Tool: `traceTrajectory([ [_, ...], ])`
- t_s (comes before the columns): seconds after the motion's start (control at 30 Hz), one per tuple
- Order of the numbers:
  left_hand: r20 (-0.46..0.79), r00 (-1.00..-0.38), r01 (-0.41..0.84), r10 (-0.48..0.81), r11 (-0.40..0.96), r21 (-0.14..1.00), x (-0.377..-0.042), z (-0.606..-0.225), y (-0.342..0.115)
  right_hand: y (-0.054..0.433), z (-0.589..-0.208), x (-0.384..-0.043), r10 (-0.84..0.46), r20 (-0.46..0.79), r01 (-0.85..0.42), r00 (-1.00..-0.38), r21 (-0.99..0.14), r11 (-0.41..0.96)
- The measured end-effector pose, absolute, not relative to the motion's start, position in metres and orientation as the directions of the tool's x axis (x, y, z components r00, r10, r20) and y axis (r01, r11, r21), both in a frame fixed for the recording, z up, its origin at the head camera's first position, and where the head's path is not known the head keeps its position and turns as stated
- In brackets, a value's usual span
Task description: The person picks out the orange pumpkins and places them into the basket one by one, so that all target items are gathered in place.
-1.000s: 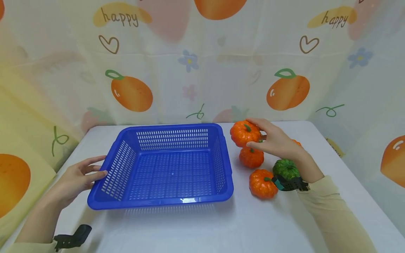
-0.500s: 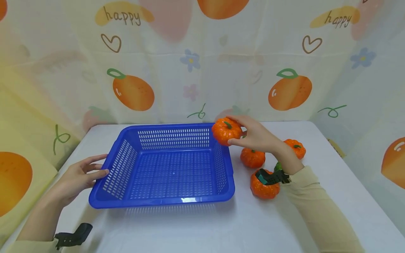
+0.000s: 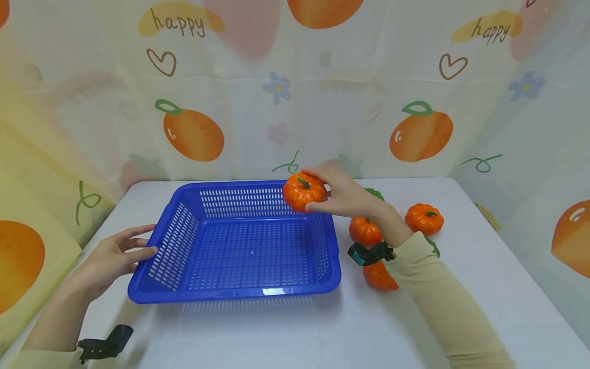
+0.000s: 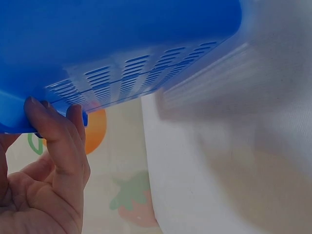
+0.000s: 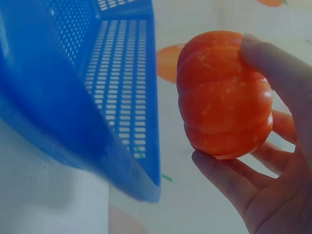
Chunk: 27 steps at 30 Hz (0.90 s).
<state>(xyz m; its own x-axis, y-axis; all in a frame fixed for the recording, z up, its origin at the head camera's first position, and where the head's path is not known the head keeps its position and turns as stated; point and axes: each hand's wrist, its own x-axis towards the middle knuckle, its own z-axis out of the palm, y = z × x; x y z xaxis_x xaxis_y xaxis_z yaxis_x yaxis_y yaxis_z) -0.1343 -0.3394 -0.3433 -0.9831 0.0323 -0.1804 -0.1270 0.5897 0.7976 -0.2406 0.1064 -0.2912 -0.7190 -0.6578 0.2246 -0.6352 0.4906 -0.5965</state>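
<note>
The right-hand grip (image 3: 343,197) clasps an orange pumpkin (image 3: 301,195) across its sides, presumably because the ribbed, rounded flanks give firm purchase and leave the stem (image 3: 303,182) free. Taking the blue basket (image 3: 251,261) as the clock's centre, this pumpkin hangs at two o'clock, overlapping the far rim (image 3: 230,185) in the head view; the right wrist view shows a gap between them, and whether it is over the basket's inside is hard to tell. The left-hand grip (image 3: 112,261) holds the rim at nine o'clock, likely to steady the basket on the worktop (image 3: 212,338). Near three o'clock, the right sleeve (image 3: 442,292) partly covers a half-hidden pumpkin (image 3: 379,277) and a green piece (image 3: 433,245); a second green piece (image 3: 375,193) shows only its top.
</note>
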Motion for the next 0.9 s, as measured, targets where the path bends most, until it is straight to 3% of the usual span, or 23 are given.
traceTrajectory([
  [0.23,-0.177,-0.984,-0.125,0.036,0.574,0.809,-0.134,-0.343,-0.34,0.084,-0.293,-0.242,-0.68,0.207,-0.659,-0.703,-0.548,0.515],
  [0.9,-0.173,-0.984,-0.119,0.047,0.551,0.826,-0.135,-0.345,-0.343,0.031,-0.308,-0.243,-0.719,0.083,-0.637,-0.69,-0.541,0.549],
])
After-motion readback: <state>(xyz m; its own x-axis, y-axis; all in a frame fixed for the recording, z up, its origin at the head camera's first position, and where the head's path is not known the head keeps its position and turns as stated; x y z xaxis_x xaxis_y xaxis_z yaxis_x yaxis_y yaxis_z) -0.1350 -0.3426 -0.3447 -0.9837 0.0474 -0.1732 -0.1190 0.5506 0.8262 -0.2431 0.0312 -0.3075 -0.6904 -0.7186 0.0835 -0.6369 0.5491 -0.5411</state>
